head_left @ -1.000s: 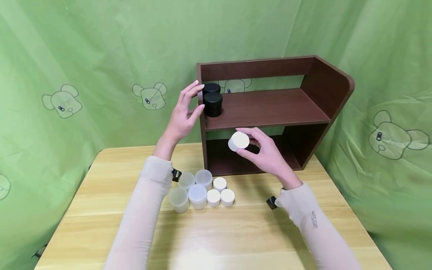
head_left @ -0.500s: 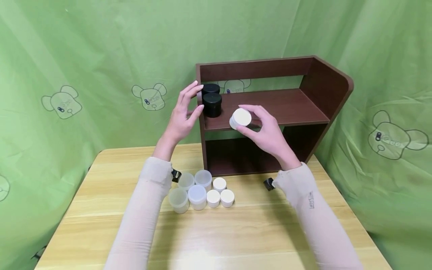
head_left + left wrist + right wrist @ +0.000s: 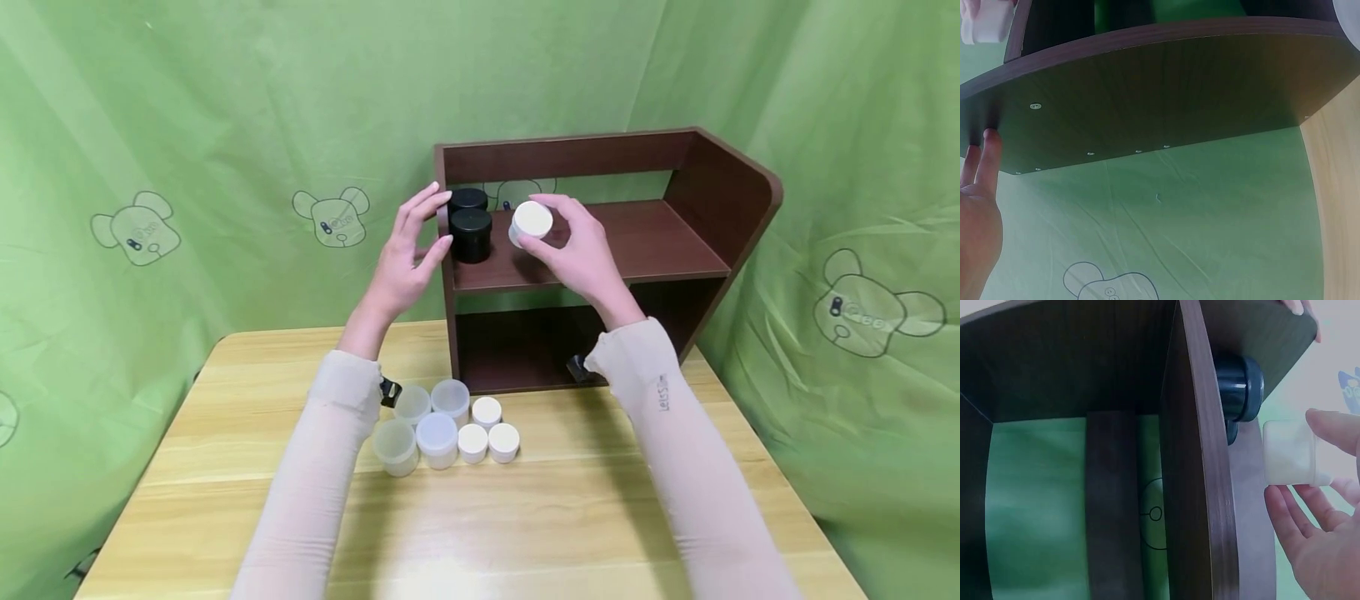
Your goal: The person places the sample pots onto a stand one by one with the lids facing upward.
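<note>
My right hand (image 3: pixel 581 250) pinches a small white lidded jar (image 3: pixel 531 222) between thumb and fingers, over the upper board of a dark brown shelf unit (image 3: pixel 630 242). In the right wrist view, the jar (image 3: pixel 1289 453) is held just above that board, beside the black jars. Two black lidded jars (image 3: pixel 471 236) stand one behind the other at the board's left end. My left hand (image 3: pixel 405 250) rests with extended fingers at the unit's left side panel. The left wrist view shows its fingertips (image 3: pixel 989 140) against the panel's outer face.
On the wooden table (image 3: pixel 262 500), before the unit, stand several translucent tubs (image 3: pixel 438 446) and three small white jars (image 3: pixel 504 446) grouped together. The unit's lower compartment (image 3: pixel 510 346) opens under the board. A green curtain (image 3: pixel 225 100) hangs behind and at both sides.
My right hand has risen with the white jar from in front of the lower compartment to over the upper board. The left hand stays at the side panel.
</note>
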Motion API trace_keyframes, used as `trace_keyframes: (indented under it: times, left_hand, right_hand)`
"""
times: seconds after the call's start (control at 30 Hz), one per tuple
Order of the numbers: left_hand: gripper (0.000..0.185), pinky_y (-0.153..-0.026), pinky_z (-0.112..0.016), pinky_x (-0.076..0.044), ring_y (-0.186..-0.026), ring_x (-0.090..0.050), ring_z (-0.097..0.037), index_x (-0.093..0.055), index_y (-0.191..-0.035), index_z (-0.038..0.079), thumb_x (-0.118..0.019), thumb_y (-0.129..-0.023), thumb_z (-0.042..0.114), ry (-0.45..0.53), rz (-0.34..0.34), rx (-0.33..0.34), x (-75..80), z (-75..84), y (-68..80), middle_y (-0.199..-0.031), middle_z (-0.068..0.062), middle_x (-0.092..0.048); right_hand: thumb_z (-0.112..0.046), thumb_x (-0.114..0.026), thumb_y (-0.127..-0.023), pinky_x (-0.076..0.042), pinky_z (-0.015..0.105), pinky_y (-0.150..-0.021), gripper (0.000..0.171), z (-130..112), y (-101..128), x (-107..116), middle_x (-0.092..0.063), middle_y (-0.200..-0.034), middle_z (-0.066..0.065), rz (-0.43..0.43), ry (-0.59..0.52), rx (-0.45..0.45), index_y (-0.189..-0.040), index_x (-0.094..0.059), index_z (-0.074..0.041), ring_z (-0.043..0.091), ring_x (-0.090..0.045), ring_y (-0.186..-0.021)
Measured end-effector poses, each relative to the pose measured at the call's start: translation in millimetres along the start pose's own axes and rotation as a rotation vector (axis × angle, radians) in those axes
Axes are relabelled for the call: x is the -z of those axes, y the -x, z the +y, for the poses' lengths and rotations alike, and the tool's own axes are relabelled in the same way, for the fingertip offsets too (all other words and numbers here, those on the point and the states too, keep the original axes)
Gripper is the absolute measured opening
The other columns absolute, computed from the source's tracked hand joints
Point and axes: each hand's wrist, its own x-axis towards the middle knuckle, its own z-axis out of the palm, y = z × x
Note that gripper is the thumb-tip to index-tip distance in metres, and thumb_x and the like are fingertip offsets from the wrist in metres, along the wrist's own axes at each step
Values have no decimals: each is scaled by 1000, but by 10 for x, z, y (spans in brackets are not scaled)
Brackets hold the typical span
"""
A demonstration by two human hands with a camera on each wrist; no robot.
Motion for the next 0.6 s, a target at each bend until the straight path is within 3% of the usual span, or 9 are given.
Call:
trace_keyframes:
  times: [0.17, 0.6]
  left_hand:
    - [53, -96, -45, -63, -151, -37, -12, -41, -156, 27, -57, -106, 22, -15, -3, -5, 10, -12, 5, -169, 12, -25]
    - [52, -95, -39, -63, -149, -38, -8, -41, -156, 30, -56, -107, 24, -26, -6, -3, 11, 4, 4, -168, 16, -25]
  right_hand:
    - [-23, -80, -92, -48, 43, -104, 58, 22, -184, -27, -60, -135, 12, 4, 24, -25, -145, -58, -13, 25, -54, -118]
    - [-19, -76, -94, -55, 37, -106, 58, 25, -516, -124, -57, -138, 16, 23, 36, -94, -148, -55, -10, 25, -56, -123]
